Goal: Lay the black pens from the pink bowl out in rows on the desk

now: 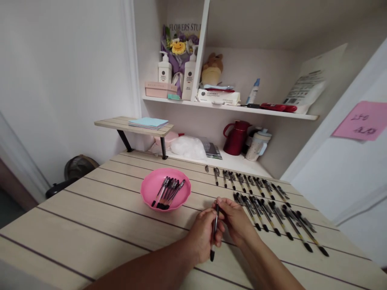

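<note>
Presently, left hand (201, 230) is gripping pen (215, 226), right hand (236, 217) pinching its top, fingers closed; other pens (269, 216) lying toward table's (105, 197) right edge.

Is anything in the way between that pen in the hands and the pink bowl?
Just the left hand, holding the pen on the side toward the pink bowl; no other object visibly stands between them.
</note>
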The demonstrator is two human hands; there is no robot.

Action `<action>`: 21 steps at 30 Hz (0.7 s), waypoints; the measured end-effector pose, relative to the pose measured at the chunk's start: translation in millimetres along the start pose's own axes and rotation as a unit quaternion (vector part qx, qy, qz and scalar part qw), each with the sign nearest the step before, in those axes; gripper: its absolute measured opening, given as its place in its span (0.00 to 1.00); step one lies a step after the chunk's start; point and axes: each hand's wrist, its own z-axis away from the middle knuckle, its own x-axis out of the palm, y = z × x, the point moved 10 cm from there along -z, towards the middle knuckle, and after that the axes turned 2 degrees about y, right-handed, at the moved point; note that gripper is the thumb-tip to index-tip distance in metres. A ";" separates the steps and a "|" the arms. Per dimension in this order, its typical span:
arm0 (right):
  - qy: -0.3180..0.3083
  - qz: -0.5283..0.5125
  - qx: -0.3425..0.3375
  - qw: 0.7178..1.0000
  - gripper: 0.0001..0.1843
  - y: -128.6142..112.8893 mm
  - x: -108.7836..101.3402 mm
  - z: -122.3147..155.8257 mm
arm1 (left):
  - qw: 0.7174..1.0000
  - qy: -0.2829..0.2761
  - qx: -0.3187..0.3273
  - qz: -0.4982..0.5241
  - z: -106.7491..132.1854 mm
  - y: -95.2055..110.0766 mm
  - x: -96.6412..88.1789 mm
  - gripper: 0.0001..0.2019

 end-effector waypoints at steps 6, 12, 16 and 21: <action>-0.035 -0.032 0.030 0.998 0.21 6.7 4.4 0.8 | 1.000 -0.010 -0.024 0.014 -0.7 -3.6 -0.8 0.15; -0.031 -0.018 0.021 0.999 0.18 5.2 2.7 2.1 | 0.999 -0.007 -0.038 0.011 -2.6 -10.1 -1.7 0.19; -0.047 -0.035 0.035 0.998 0.19 8.6 8.7 2.6 | 0.999 -0.004 -0.042 0.012 -3.0 -9.6 -2.8 0.18; -0.027 -0.038 0.035 0.998 0.17 9.7 5.0 2.0 | 0.999 -0.006 -0.048 -0.009 -3.5 -9.8 -2.0 0.16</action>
